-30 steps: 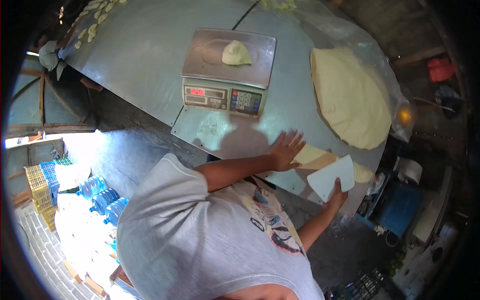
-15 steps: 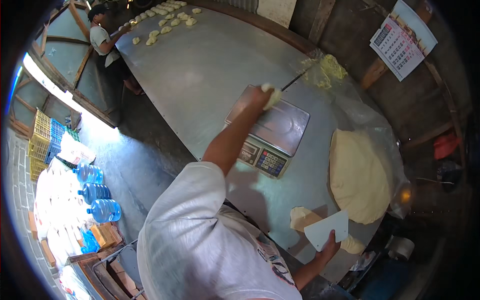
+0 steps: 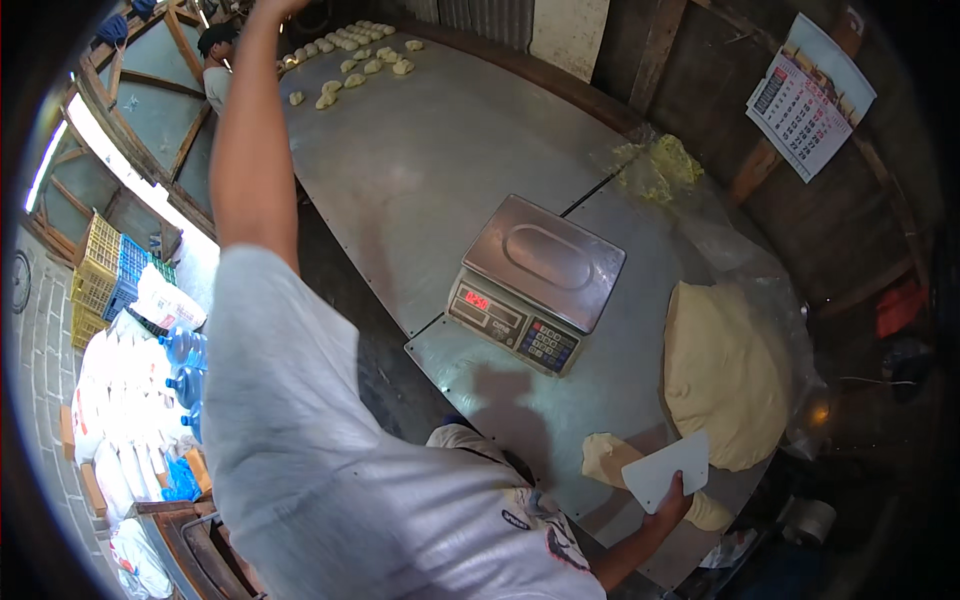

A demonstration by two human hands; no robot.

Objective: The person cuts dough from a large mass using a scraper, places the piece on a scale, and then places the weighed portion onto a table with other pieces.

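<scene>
My left arm reaches far up and forward, and only the edge of my left hand [image 3: 284,4] shows at the top of the head view. Its fingers and anything in them are out of sight. In my right hand [image 3: 670,508] is a flat white dough scraper [image 3: 666,472], held by one edge. Under and behind it lie a cut dough piece [image 3: 606,458] and another dough strip [image 3: 708,514]. A large pale dough mass [image 3: 725,375] rests beside them. The digital scale [image 3: 545,255] stands mid-table with a bare metal pan and its red display lit.
Several dough portions [image 3: 373,67] sit at the far end of the metal table [image 3: 430,170], near another person [image 3: 214,75]. Clear plastic sheeting with yellow crumbly stuff [image 3: 665,168] lies along the right edge. Crates [image 3: 98,265] and water jugs [image 3: 186,385] stand on the left.
My left hand has swung from over the scale, where it held a dough piece, up and left to the top edge. The scraper hand has barely moved. The whole view has shifted slightly.
</scene>
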